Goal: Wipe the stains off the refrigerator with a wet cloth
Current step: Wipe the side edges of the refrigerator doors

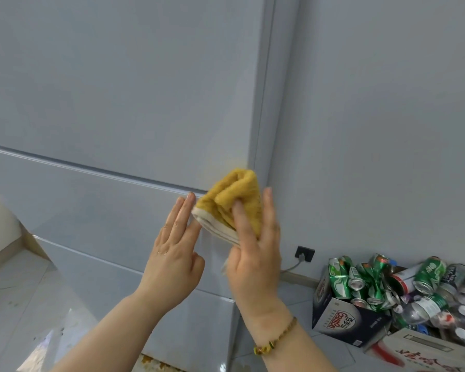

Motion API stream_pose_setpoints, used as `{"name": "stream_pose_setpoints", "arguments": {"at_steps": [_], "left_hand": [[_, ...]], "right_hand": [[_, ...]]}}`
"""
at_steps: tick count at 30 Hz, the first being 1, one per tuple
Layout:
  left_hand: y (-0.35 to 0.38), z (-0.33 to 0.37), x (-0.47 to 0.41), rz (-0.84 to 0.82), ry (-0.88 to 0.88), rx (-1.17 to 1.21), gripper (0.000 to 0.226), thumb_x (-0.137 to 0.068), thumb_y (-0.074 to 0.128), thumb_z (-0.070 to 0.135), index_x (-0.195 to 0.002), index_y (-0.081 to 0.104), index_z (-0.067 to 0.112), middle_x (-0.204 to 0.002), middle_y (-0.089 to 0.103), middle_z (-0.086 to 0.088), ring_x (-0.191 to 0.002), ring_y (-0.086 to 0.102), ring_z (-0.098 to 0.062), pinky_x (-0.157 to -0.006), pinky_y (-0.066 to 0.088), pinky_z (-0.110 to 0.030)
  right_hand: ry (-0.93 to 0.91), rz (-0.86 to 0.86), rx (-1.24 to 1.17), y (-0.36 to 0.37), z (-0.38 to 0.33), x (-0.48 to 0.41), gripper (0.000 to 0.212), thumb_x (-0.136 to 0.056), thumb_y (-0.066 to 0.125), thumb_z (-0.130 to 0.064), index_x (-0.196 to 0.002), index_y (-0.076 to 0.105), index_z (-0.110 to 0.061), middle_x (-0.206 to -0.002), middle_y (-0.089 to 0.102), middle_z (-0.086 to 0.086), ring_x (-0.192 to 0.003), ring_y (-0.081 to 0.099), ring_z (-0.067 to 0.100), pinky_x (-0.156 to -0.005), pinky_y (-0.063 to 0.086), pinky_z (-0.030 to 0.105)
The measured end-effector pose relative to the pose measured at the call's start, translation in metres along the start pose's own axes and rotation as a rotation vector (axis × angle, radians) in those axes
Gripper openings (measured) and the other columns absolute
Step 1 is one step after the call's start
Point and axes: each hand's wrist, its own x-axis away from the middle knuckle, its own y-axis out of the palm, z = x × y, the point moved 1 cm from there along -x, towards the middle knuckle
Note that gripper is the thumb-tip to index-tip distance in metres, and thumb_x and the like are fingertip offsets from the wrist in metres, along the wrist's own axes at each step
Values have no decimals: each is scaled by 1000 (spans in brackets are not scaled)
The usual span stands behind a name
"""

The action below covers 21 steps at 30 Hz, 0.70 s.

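Between the two hands, against the right edge of the refrigerator [118,89], sits a folded yellow cloth [231,200]. The right hand [255,253] pinches it, thumb across the front and fingers long behind. The left hand [172,253] is flat and open, its fingertips touching the cloth's pale hem. Just above the cloth, a faint yellowish stain [235,161] tints the door corner. Bunched into a wedge, the cloth may meet the panel with only a ridge and smear the mark. With so light a pinch, it could also slip out below the wrists.
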Motion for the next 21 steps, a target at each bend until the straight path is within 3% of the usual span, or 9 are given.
{"name": "stream_pose_setpoints", "arguments": {"at_steps": [2,4,7,9,11,12,15,18,21], "left_hand": [[0,0,-1,2,-2,-2,73,-68,29,17,-139,13,28,-148,12,1,-138,-14,5,-109,-3,-9],[0,-2,-1,5,5,5,75,-69,28,17,-140,12,34,-151,6,8,-138,-13,5,-108,-2,-8],[1,-4,0,17,30,9,81,-71,29,18,-144,0,38,-151,-15,22,-139,-13,2,-109,-4,-9],[4,-3,2,42,43,3,81,-72,30,18,-145,-3,36,-150,-17,23,-139,-13,1,-110,-5,-10],[7,-2,2,60,42,4,80,-73,31,18,-145,0,35,-151,-16,21,-139,-13,0,-111,-4,-12],[9,-2,2,61,38,-2,78,-74,32,18,-145,4,34,-152,-14,19,-140,-12,0,-111,-3,-13],[14,-2,8,81,3,-23,69,-75,33,18,-140,14,26,-152,-4,5,-140,-11,-2,-112,-2,-15],[25,-1,16,67,-15,-29,72,-75,35,19,-143,12,29,-154,-12,13,-141,-10,-4,-113,-2,-15],[33,-1,21,65,-20,-56,78,-76,36,20,-146,3,31,-153,-13,13,-141,-9,-6,-113,-2,-15]], "right_hand": [[-5,-61,47,10,3,-1,41,-100,9,-18,-132,33,-27,-139,25,15,-125,30,33,-94,40,44],[13,-118,10,14,14,18,45,-97,15,-11,-136,25,-31,-147,17,11,-126,31,31,-92,43,42],[71,-288,-131,10,29,65,73,-82,30,-9,-141,13,-48,-154,-2,-18,-131,28,17,-101,39,25],[285,-378,-291,0,26,79,69,-80,28,-20,-130,16,-66,-146,1,-37,-131,26,-1,-101,33,10],[504,-338,-439,-4,19,72,62,-80,29,-25,-120,25,-71,-141,14,-36,-124,22,-22,-93,26,-5],[573,-282,-491,-3,16,64,58,-80,32,-21,-122,29,-62,-140,20,-27,-121,21,-27,-92,22,-7],[564,-172,-580,6,10,34,50,-83,33,-20,-128,26,-40,-144,30,-6,-130,24,-13,-101,21,-1],[628,-261,-571,18,15,39,60,-81,35,-9,-131,23,-40,-145,30,-8,-131,25,-10,-104,23,4],[818,-435,-516,22,28,77,62,-78,33,-13,-135,27,-34,-143,34,-9,-131,32,3,-111,29,26]]}}
